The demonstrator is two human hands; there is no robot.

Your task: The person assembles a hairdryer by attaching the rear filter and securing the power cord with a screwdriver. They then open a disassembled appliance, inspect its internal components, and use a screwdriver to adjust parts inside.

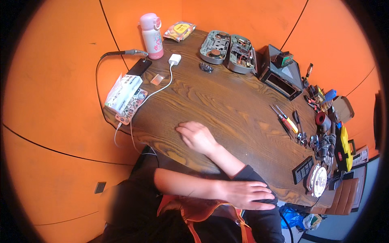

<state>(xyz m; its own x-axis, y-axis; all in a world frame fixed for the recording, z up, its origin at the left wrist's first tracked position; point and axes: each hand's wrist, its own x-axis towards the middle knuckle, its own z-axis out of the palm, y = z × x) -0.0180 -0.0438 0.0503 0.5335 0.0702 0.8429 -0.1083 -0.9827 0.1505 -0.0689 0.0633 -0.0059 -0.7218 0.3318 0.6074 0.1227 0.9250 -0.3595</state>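
My arms cross in front of me. My left hand (247,195) reaches over to the right and lies across the black sleeve (254,176) of my right arm, fingers stretched out and slightly apart. The sleeve sits pushed back, so the right forearm is bare. My right hand (197,137) rests palm down on the brown wooden table (227,109), its fingers lightly bent and pointing left. Nothing shows in it, though the underside of the palm is hidden. An orange-red apron (198,208) shows below my left forearm.
At left lie a tissue pack (126,93), a patterned device (133,106) and a white charger (174,60) with its cable. A pink bottle (152,38) stands behind. An opened grey casing (242,54) lies at the back; screwdrivers (287,121) and a round white part (317,181) are at right.
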